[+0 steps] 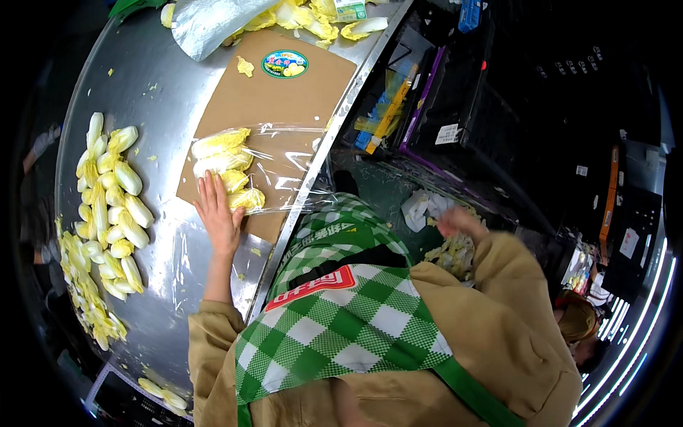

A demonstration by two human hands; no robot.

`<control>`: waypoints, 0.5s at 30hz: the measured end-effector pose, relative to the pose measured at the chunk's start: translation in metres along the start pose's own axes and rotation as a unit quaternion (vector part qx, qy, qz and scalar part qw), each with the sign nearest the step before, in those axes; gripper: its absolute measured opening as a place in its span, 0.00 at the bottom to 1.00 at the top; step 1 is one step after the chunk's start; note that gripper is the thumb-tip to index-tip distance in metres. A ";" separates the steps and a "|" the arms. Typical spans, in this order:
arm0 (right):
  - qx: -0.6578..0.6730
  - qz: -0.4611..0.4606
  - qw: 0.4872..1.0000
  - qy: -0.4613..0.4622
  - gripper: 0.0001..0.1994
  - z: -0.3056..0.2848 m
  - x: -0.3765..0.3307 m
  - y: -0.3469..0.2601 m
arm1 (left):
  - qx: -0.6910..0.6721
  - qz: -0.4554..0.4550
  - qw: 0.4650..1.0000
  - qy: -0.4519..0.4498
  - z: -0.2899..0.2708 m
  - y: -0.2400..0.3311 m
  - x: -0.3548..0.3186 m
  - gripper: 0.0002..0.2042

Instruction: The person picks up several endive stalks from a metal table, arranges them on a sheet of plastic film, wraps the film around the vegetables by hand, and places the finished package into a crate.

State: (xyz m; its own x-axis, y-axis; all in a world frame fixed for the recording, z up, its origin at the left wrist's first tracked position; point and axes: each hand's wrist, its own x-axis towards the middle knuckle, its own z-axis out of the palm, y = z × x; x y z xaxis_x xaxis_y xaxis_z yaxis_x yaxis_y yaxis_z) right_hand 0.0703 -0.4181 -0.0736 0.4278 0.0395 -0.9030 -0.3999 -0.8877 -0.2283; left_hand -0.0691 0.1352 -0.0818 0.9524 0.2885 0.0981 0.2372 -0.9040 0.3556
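Observation:
Small yellow-white napa cabbages (222,162) lie side by side on a brown cardboard sheet (277,92) at the table's near edge. Clear plastic film (288,167) stretches from them to the right, over the metal edge; whether it fully encloses them I cannot tell. My left hand (219,215) rests flat against the lower cabbages, fingers extended. Off to the right, below table level, my right hand (461,222) is blurred by motion. It is beside a crumpled white plastic bag (425,210) and a heap of pale leaf scraps (454,255); its fingers cannot be made out.
Many loose cabbages (114,206) are piled on the steel table (167,107) at left. More leaves (302,18) and a silvery sheet (210,25) lie at the far end. A loose oval label (284,64) is on the cardboard. Black crates (455,107) stand at right.

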 end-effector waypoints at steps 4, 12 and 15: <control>-0.502 0.059 0.862 -0.027 0.12 0.070 -0.006 0.114 | -0.020 0.024 1.000 -0.005 -0.005 -0.007 0.001 0.44; -0.209 -0.111 0.878 -0.416 0.20 -0.003 -0.054 -0.139 | -0.140 -0.052 0.981 0.125 -0.028 0.044 -0.028 0.41; -0.054 -0.377 0.883 -0.273 0.19 -0.113 -0.084 -0.230 | -0.253 -0.164 0.943 0.142 -0.030 0.072 -0.056 0.28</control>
State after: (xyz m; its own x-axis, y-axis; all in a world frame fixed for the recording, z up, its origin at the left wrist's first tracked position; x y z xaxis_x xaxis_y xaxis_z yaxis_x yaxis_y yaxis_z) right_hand 0.2183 -0.2688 0.0960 0.0731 0.8275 -0.5566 -0.0755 -0.5519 -0.8305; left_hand -0.1108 0.0635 -0.0341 0.7370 0.6642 0.1253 0.3200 -0.5062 0.8009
